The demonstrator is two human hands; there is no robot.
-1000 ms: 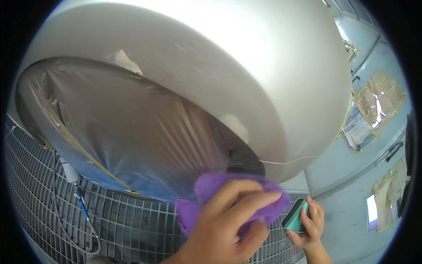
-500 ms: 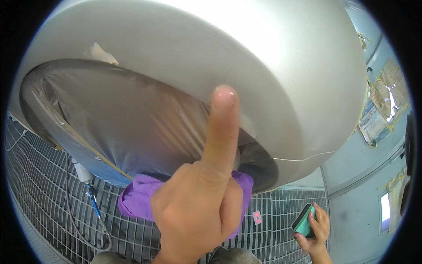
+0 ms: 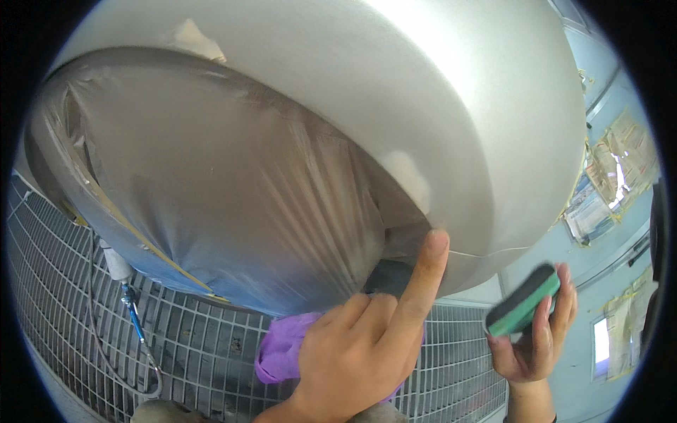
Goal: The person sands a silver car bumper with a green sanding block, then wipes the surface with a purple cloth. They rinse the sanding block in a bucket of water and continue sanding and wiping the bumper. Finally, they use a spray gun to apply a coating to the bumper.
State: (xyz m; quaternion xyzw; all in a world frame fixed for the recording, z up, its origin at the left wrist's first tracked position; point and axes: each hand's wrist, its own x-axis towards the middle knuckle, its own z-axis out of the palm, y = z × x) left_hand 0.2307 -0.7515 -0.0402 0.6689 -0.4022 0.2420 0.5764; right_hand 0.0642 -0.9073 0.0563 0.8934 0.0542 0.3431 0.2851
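Head view: left grip [image 3: 360,352] clutches purple cloth [image 3: 283,347], right grip [image 3: 541,345] pinches green-black sanding block [image 3: 523,299], masking film [image 3: 211,169] on, pale patches [image 3: 409,178] apparently unpainted.

Strong glare on silver fender [image 3: 451,49], upper curve washed out. Plastic masking film [image 3: 204,155] dimmer, pale streaks along folds. Floor grating [image 3: 201,352] shadowed, bars bowed toward left rim. Sanding block [image 3: 525,302] slightly blurred. Black vignette fills all four corners.
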